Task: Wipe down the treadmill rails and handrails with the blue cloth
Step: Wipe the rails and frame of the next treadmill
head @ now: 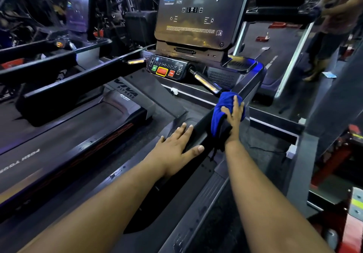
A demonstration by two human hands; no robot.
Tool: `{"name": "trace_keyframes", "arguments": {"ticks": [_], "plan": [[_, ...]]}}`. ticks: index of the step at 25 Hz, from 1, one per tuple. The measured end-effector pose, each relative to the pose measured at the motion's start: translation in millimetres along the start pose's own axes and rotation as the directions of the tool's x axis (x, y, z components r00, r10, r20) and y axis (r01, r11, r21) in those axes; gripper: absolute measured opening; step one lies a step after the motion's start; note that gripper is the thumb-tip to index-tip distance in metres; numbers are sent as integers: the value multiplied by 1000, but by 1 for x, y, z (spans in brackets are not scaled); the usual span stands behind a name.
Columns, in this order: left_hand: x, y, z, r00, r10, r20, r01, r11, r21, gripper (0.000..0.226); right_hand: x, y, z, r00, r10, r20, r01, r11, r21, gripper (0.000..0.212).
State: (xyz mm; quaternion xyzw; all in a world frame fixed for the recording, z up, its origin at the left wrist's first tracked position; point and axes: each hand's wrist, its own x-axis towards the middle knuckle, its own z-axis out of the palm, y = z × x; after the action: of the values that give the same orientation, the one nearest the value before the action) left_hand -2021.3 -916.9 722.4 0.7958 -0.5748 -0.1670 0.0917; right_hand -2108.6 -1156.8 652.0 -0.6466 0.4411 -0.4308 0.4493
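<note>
The blue cloth [223, 113] is draped over the treadmill's right handrail [198, 135], a dark bar that runs from the lower middle of the view up toward 1 o'clock, where it meets the console frame. The cloth sits at about 2 o'clock from the centre of the view, bunched over the top of the rail with one fold hanging down the rail's near face. The right hand [233, 115] lies on the cloth with fingers spread and flat, pressing it onto the rail rather than closing round it; the palm covers the cloth's right part. The left hand [176, 146] rests open on the same handrail, just below the cloth at its 7 o'clock, fingers splayed over the inner side and thumb laid along the top edge. It is near the cloth but does not touch it. The control panel [167, 69] with green, red and yellow buttons lies at 11 o'clock from the cloth, under the tall dark display [194, 11]. The treadmill belt [59, 139] stretches away at 9 o'clock from the left hand. A second person [334, 23] stands at the far 2 o'clock corner.
</note>
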Motion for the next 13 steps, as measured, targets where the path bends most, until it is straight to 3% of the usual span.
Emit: {"name": "trace_keyframes", "arguments": {"ticks": [3,6,9,11,13], "plan": [[0,-1,1,1000,-6,-18,5,999,-38,94,-87,15,29,999,30,-14,-27,980,198,53],[-4,-2,1,996,1,-85,-10,994,-109,92,-187,-4,46,997,-76,-14,76,953,294,63],[-25,-9,1,996,-4,-93,-7,993,-122,92,-130,-25,23,975,-215,55,219,973,-68,63],[-49,-18,4,998,-14,-60,10,998,-70,90,-71,-39,7,982,-136,131,173,929,-328,55],[-78,-31,7,999,-39,-36,37,998,-54,90,-60,-49,10,983,-86,162,149,888,-435,50]]}}
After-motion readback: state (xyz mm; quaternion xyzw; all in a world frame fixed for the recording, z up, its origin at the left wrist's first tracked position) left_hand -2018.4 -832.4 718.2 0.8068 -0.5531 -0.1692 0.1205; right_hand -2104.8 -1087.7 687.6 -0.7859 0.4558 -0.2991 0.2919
